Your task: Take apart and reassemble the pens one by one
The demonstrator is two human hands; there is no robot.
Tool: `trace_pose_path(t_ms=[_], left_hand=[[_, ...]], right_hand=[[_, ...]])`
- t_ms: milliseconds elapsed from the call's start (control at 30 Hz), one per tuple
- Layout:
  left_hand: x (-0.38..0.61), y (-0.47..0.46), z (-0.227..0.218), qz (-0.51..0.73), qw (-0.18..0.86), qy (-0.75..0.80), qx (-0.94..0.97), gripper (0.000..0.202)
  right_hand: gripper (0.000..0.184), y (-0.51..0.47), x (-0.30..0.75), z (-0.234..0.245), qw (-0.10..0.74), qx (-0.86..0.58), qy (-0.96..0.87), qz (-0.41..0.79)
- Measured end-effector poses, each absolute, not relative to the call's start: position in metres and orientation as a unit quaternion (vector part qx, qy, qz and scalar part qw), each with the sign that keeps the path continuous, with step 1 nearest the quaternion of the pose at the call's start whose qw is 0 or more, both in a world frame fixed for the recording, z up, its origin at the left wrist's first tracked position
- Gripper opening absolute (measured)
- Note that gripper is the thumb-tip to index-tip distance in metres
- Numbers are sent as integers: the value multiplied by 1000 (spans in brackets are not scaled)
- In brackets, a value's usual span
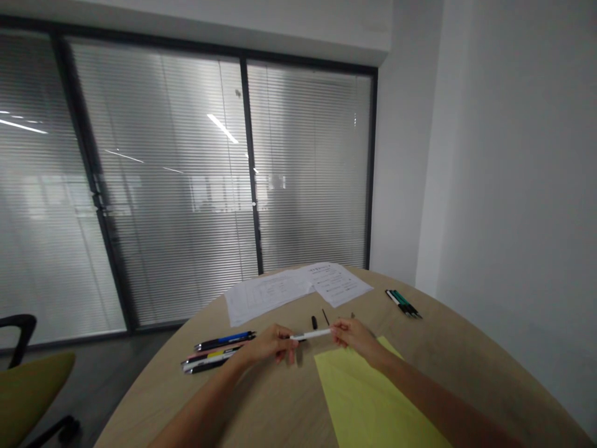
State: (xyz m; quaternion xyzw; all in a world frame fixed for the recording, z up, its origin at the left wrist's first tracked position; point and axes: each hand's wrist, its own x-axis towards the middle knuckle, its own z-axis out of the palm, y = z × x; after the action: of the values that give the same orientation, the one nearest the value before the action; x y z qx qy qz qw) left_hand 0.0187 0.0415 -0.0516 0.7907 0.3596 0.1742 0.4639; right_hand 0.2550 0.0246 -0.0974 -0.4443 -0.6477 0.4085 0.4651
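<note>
Between my two hands a white pen barrel (pixel 313 335) lies level, just above the table. My left hand (pixel 276 343) pinches its left end, where a dark part shows. The fingers of my right hand (pixel 347 335) are closed at its right end; whether they grip the barrel or a small part at its tip I cannot make out. Just beyond the barrel lie a short black pen cap (pixel 314 322) and a thin dark stick (pixel 325 317), perhaps a refill. Under my right wrist is a yellow sheet of paper (pixel 359 392).
Several pens (pixel 214 358) in blue, yellow, white and black lie left of my left hand. Green, white and black pens (pixel 405 303) are grouped at the right. Printed white papers (pixel 270 295) cover the round table's (pixel 443 348) far edge. A yellow-green chair (pixel 35 386) stands at left.
</note>
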Motion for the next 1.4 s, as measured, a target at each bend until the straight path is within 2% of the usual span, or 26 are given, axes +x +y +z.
trace_pose_path(t_ms=[300,567,967,1100,1400], left_hand=[[20,44,-52,245,486,385,746,25],[19,46,-56,293,526,391,696,26],[34,47,-75,389,607,376,582,27],[37,48,-80,406,629,365,553,21],[38,41,-81,407,630,364,552,22]], right_hand=[[30,21,258,-100,420,-440,-631,481],[20,18,257,-95,378,-494,-649,438],[10,13,257,-91,382,-500,-647,431],[13,14,259,-90,385,-503,-643,430],[17,17,269,-89,407,-486,-635,441]])
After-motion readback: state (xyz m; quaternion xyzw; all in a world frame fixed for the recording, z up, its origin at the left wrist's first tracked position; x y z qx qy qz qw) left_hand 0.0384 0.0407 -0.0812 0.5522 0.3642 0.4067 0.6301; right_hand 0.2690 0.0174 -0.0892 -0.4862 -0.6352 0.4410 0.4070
